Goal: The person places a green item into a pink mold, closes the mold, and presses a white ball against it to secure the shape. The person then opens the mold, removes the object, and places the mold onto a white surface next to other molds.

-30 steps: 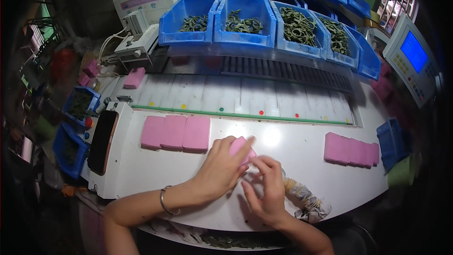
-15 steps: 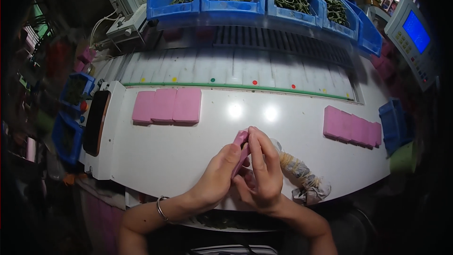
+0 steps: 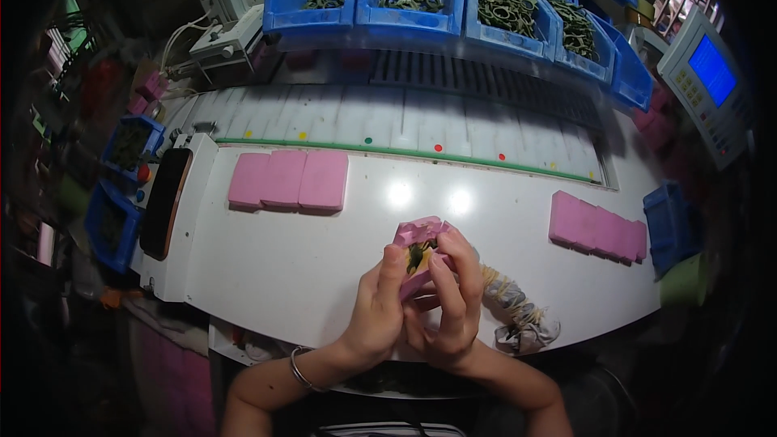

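Observation:
Both hands hold one pink rubber mould (image 3: 413,233) above the near middle of the white table. My left hand (image 3: 372,307) grips its left side, thumb along the edge. My right hand (image 3: 455,301) wraps the right side with bent fingers, the fingertips at its upper edge and face. Between the hands the mould is bent apart, showing a yellowish inner face and a small dark green piece (image 3: 418,256) in it. The exact shape of that piece is partly hidden by fingers. A grey cloth-like bundle tied with pale bands (image 3: 510,299) lies just right of my right hand.
Pink moulds (image 3: 287,180) lie in a row at left, several more (image 3: 597,226) at right. Blue bins (image 3: 409,20) of green ring-shaped pieces stand at the back. A phone (image 3: 167,204) is at left; a control panel with a blue screen (image 3: 712,69) is at right.
The mould has been turned and spread, so its inside with the dark green piece now shows. Fingers of my right hand have shifted over its edge. The view has moved slightly.

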`<act>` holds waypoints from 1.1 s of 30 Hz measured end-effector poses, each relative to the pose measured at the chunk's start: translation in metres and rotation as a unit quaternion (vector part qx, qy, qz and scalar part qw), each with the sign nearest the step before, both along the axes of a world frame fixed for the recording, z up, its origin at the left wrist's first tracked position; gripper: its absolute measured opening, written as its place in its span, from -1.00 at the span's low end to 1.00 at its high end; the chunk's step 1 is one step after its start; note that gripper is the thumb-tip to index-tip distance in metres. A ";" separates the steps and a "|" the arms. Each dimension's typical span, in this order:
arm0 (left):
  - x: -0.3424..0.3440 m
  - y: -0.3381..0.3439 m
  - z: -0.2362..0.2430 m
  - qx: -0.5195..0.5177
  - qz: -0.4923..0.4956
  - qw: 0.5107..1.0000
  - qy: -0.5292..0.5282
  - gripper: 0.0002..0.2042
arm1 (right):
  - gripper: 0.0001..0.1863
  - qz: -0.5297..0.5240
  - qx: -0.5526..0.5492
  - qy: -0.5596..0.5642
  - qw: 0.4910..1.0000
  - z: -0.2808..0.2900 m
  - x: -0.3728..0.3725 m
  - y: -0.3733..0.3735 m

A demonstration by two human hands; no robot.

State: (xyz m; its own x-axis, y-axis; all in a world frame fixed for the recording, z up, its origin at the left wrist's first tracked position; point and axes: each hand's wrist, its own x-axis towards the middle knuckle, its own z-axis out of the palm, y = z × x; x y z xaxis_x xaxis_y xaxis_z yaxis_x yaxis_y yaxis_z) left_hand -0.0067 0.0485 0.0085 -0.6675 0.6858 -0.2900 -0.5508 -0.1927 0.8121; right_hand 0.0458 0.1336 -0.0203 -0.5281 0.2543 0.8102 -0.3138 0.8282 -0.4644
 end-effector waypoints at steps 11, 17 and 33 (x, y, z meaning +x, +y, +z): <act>-0.002 -0.012 -0.020 -0.050 0.117 0.943 0.306 -0.46 | -0.45 0.091 -0.214 -0.090 0.968 0.007 0.022 0.007; 0.012 -0.022 -0.004 -0.060 0.080 0.862 0.497 -0.41 | -0.63 0.160 -0.539 -0.227 0.795 0.023 0.032 0.024; 0.005 -0.024 -0.015 0.048 -0.046 0.980 -0.189 -0.33 | -0.87 0.231 -0.149 -0.192 0.942 0.043 0.055 0.003</act>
